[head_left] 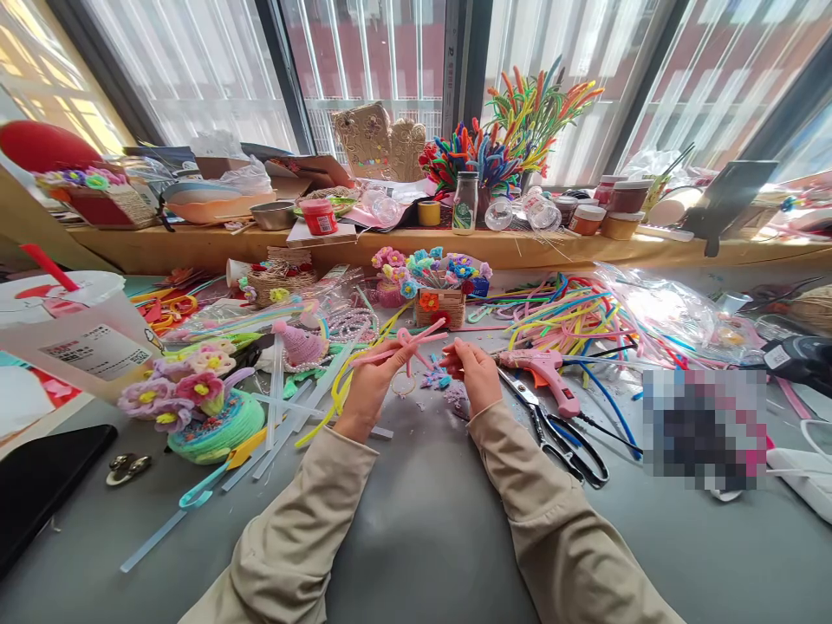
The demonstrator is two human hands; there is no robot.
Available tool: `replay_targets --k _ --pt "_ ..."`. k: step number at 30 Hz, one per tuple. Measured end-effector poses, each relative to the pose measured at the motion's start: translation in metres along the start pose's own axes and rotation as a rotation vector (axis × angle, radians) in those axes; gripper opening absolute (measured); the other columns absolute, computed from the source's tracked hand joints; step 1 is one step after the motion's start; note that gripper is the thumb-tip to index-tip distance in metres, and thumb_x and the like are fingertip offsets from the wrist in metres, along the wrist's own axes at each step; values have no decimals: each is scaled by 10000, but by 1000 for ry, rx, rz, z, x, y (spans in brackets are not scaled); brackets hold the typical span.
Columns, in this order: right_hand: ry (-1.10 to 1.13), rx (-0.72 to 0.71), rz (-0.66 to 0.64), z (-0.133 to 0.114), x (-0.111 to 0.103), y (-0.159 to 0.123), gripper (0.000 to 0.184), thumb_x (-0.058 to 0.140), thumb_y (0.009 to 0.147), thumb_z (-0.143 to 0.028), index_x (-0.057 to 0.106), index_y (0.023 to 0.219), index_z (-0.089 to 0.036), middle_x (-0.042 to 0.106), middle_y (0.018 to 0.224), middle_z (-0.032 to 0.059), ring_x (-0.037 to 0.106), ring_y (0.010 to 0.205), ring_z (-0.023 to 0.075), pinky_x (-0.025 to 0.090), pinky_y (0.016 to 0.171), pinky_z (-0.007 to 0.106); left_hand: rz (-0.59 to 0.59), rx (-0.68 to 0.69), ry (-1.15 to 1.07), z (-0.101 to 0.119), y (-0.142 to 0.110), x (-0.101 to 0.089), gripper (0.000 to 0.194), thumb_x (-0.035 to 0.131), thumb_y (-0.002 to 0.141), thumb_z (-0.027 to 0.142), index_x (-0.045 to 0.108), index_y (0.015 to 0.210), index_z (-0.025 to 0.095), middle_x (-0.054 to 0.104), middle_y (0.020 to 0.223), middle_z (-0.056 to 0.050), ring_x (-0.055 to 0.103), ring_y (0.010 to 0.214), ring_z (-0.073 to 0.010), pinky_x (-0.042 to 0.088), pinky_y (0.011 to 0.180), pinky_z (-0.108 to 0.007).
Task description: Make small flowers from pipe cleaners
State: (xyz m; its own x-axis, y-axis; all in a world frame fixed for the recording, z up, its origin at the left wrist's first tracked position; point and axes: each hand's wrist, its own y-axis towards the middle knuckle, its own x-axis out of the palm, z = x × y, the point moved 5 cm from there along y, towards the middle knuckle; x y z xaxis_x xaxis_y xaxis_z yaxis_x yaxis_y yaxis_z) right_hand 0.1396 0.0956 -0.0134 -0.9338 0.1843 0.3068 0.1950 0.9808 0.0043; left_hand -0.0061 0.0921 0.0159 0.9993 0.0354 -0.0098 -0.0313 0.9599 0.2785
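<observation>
Pink pipe cleaners (pixel 425 332), bent into a loop with crossing ends, are pinched in my left hand (pixel 372 394) above the table. My right hand (pixel 477 373) faces it a short way to the right, its fingers curled together; whatever lies between the fingertips is too small to make out. Below and between the hands lie blue and purple fuzzy scraps (pixel 437 376). A pink hot glue gun (pixel 536 364) rests just right of my right hand, with black-handled scissors (pixel 552 429) in front of it.
Clear glue sticks (pixel 312 403) and a green cushion with fuzzy flowers (pixel 217 423) lie left. A basket of fuzzy flowers (pixel 442 308) stands behind the hands. Coloured pipe cleaners (pixel 565 316) spread right. A drink cup (pixel 84 334) and a phone (pixel 48 490) are far left.
</observation>
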Motion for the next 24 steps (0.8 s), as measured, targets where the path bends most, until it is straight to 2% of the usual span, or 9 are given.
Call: replay_targets --k 3,7,10,14,16,18,21,24 --pt "35 -7 -97 -3 8 -3 332 488 650 -476 580 633 -157 558 497 -15 415 410 57 315 419 181 8 190 164 13 -3 3 147 580 646 279 652 753 208 588 784 -19 501 800 -152 359 747 -248" --pt "65 -50 -304 -7 21 -8 336 517 633 -474 588 731 -160 565 570 -3 435 461 69 349 459 198 23 369 378 26 -8 6 159 573 656 263 662 786 246 575 767 -33 499 765 -168 364 745 -277" --pt "51 -85 -271 -8 19 -8 268 578 605 -402 585 718 -158 542 567 -16 422 468 65 358 472 198 4 451 484 28 -11 10 142 584 647 246 666 761 266 591 778 -35 495 774 -181 354 768 -306" --pt "63 -106 -161 -6 12 -5 239 552 630 -378 591 713 -157 526 570 -23 389 450 53 345 456 194 2 502 577 26 -11 11 242 545 681 210 616 907 257 541 996 -51 453 949 -200 298 882 -346" --pt "59 -108 -134 -4 10 -3 245 531 647 -389 586 692 -155 530 597 -16 395 459 53 339 450 193 64 499 563 25 -10 7 306 486 718 179 559 1009 240 477 1082 -65 415 1026 -193 288 911 -339" --pt "54 -109 -116 -2 9 -2 256 523 654 -404 566 644 -152 512 571 -17 403 464 57 335 443 191 119 458 512 24 -9 2 330 433 741 157 527 1048 233 460 1086 -64 415 1036 -178 318 898 -319" --pt "57 -115 -111 -1 8 -1 272 518 657 -422 545 625 -154 465 501 -31 402 462 64 335 438 188 131 357 411 18 -6 -3 300 421 741 168 556 1002 230 488 1042 -50 442 1008 -167 357 867 -295" --pt "76 -118 -115 -2 9 -1 280 521 645 -440 540 645 -161 473 534 -27 412 474 66 344 436 188 201 203 199 10 -3 -10 292 451 728 223 545 1004 223 508 1033 -49 490 941 -155 394 824 -279"
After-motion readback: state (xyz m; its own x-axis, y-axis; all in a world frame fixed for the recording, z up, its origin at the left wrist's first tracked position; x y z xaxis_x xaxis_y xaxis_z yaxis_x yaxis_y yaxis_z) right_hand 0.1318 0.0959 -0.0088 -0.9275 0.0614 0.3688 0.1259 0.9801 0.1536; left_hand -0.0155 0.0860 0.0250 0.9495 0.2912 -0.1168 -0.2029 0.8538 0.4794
